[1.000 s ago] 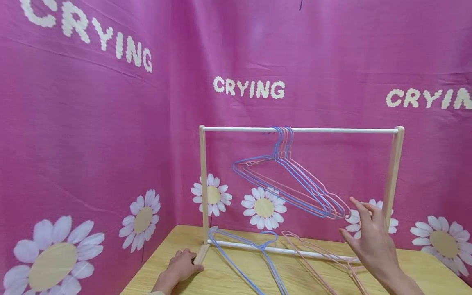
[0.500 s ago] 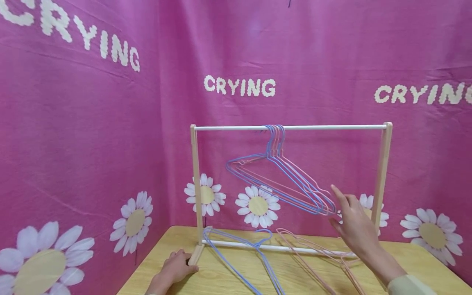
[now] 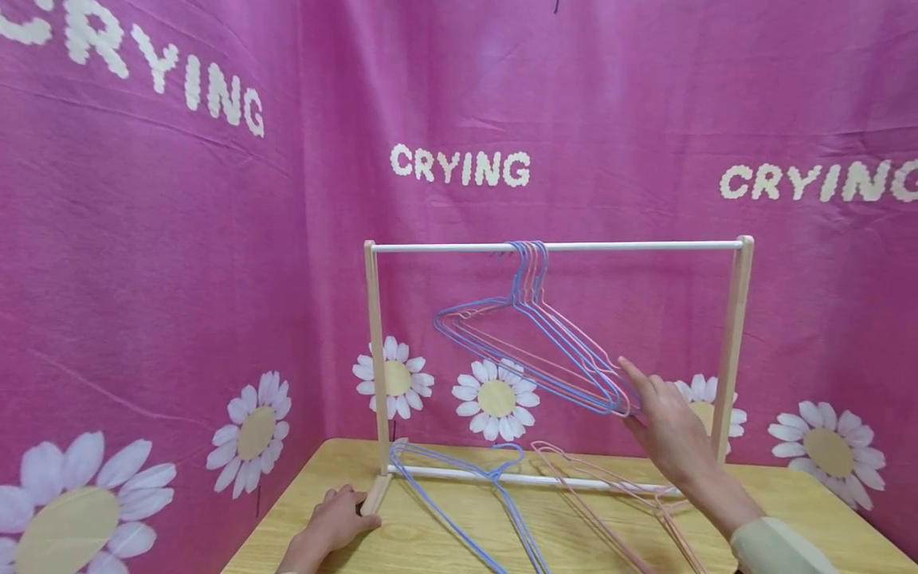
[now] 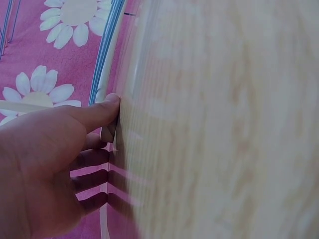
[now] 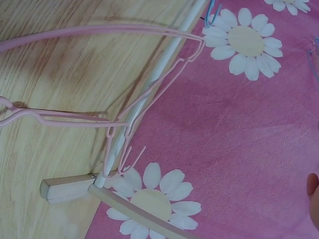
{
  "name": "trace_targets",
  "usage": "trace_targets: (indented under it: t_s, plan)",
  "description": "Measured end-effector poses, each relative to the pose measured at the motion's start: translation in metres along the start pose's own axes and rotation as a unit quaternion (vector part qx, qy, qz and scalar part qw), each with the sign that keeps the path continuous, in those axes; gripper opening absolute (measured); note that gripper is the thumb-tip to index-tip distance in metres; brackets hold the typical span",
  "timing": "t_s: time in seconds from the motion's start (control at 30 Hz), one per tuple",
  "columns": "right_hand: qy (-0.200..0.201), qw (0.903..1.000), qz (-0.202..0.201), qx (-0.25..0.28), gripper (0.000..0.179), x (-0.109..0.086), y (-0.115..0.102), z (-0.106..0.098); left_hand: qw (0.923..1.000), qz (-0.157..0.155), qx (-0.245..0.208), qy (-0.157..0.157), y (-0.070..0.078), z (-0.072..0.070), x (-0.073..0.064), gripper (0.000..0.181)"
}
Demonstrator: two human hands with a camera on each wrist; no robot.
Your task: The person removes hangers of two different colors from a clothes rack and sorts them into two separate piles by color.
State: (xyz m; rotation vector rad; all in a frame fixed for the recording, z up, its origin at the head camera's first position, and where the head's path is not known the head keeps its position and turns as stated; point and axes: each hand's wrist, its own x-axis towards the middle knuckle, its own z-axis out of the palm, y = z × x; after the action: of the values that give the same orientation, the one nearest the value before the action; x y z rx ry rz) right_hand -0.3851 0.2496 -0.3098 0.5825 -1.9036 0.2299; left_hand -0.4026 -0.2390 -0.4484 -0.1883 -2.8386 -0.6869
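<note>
In the head view, several blue and pink wire hangers (image 3: pixel 518 300) hang bunched on the white top rail (image 3: pixel 645 245) of a small clothes rack. My right hand (image 3: pixel 670 438) is at their right-hand ends, index finger extended beside the wires and thumb lower; only its fingertips (image 5: pixel 313 186) enter the right wrist view. Low on the left, my left hand (image 3: pixel 331 522) holds the front end of the rack's wooden foot (image 3: pixel 376 496). The left wrist view has that hand's thumb (image 4: pixel 107 102) over the foot's end and the other fingers (image 4: pixel 92 158) reaching past it to the tabletop.
Blue hangers (image 3: pixel 495 477) and pink hangers (image 3: pixel 657 504) lean over the white bottom rail (image 3: pixel 469 473) onto the wooden table (image 3: pixel 423 542). Wooden posts (image 3: pixel 731 351) stand at both rack ends. A pink cloth (image 3: pixel 610 96) with daisies and lettering backs the table.
My right hand has moved left and reached the ends of the hanging hangers. The whole scene has shifted left in the head view. My left hand stays at the rack foot.
</note>
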Motion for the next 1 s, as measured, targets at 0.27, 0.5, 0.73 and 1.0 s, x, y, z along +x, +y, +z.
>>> trace_targets:
  t_s: [0.27, 0.5, 0.73, 1.0]
  plan:
    - [0.028, 0.9991, -0.029, -0.014, 0.086, -0.001, 0.0024, -0.0038, 0.9999, 0.005, 0.005, 0.007, 0.0009, -0.0005, -0.0013, 0.052]
    - [0.056, 0.9971, -0.049, -0.017, 0.076, 0.0021, 0.0037, -0.0068, 1.0, 0.003, 0.004, 0.002, -0.0014, 0.0019, 0.0005, 0.05]
    - [0.071, 0.9966, -0.039, -0.014, 0.07, 0.0013, -0.0014, -0.0079, 0.9999, 0.002, -0.004, -0.014, -0.0032, 0.0021, 0.0011, 0.051]
    - [0.105, 0.9938, -0.037, -0.011, 0.068, 0.001, -0.0055, -0.01, 0.9999, 0.0, -0.004, -0.01, -0.0009, 0.0005, 0.0007, 0.052]
